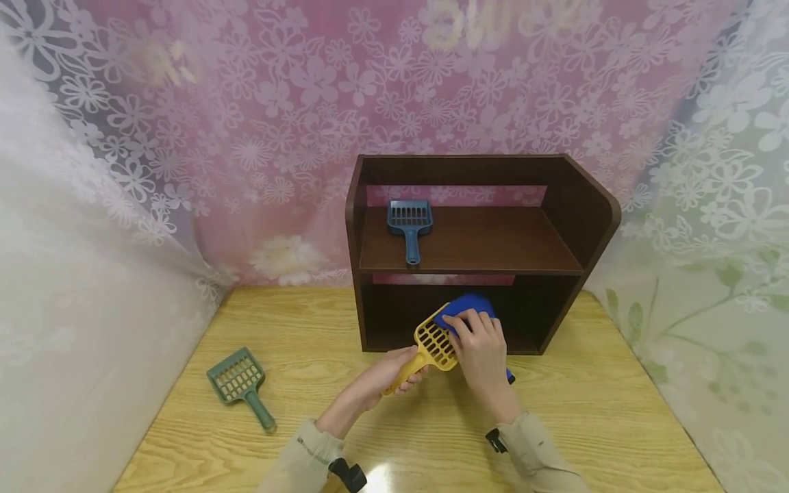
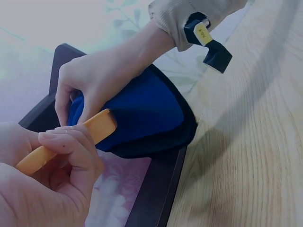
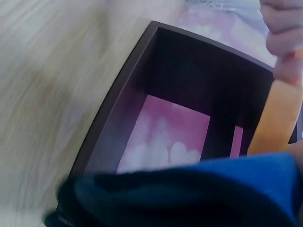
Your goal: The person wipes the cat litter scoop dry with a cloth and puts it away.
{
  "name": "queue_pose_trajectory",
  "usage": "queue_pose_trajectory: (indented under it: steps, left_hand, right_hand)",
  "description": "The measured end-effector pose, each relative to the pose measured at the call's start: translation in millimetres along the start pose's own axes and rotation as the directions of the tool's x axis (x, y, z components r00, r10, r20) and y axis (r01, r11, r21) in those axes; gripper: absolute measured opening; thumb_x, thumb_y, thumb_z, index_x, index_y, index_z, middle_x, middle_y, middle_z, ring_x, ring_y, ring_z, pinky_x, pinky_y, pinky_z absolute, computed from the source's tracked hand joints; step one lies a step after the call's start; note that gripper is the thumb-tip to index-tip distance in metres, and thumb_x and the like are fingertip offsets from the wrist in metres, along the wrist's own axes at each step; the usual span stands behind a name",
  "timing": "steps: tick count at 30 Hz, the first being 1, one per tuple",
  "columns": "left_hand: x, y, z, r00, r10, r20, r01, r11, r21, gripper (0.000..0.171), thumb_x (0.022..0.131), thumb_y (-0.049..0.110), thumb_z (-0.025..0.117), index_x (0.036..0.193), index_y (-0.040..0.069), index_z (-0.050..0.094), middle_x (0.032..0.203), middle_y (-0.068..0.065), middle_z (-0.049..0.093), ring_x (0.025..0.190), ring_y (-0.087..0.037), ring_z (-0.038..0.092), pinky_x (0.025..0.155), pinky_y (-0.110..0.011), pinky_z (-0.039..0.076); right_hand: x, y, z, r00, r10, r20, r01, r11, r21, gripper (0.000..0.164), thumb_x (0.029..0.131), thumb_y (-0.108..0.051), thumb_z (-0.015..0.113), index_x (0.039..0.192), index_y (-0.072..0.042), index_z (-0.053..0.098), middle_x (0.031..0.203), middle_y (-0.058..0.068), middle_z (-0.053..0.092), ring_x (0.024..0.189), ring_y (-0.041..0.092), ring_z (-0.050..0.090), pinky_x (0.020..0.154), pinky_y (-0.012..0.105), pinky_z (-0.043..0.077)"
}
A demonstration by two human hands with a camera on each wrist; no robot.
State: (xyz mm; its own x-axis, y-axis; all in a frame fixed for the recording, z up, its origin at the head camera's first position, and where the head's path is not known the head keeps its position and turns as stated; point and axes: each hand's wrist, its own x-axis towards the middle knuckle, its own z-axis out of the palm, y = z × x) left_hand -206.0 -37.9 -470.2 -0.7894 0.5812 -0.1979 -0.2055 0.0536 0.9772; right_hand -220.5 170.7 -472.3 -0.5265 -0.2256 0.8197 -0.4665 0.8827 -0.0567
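A yellow litter scoop (image 1: 422,357) is held up in front of the dark brown shelf by my left hand (image 1: 390,371), whose fingers wrap its handle. My right hand (image 1: 483,352) pinches a blue cloth (image 1: 471,302) against the far right edge of the slotted scoop head. In the left wrist view the blue cloth (image 2: 147,111) hangs below the right hand (image 2: 106,75), its dark border showing. The scoop (image 3: 277,118) appears edge-on above the cloth in the right wrist view. Part of the scoop head is hidden by the cloth and fingers.
The two-tier brown shelf (image 1: 471,272) stands at the back of the wooden table (image 1: 296,322). A dark blue litter scoop (image 1: 411,245) lies on its upper tier, at the left. On the table at left lies a green litter scoop (image 1: 257,409). Floral curtains surround the table's back and sides.
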Motion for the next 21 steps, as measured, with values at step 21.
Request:
queue_pose_trajectory:
  steps: [21]
  left_hand:
    - [5.2,0.5,0.5,1.000,0.012,-0.009,-0.012,1.000,0.028,0.045,0.112,0.035,0.032,0.112,0.000,0.061,0.076,0.001,0.053,0.056,-0.005,0.041,0.050,-0.018,0.033]
  right_hand:
    - [-2,-3,0,0.988,-0.120,0.100,0.099,0.975,0.197,0.024,0.078,-0.008,0.086,0.101,-0.014,0.079,0.091,0.001,0.064,0.080,0.020,0.058,0.072,0.038,0.043]
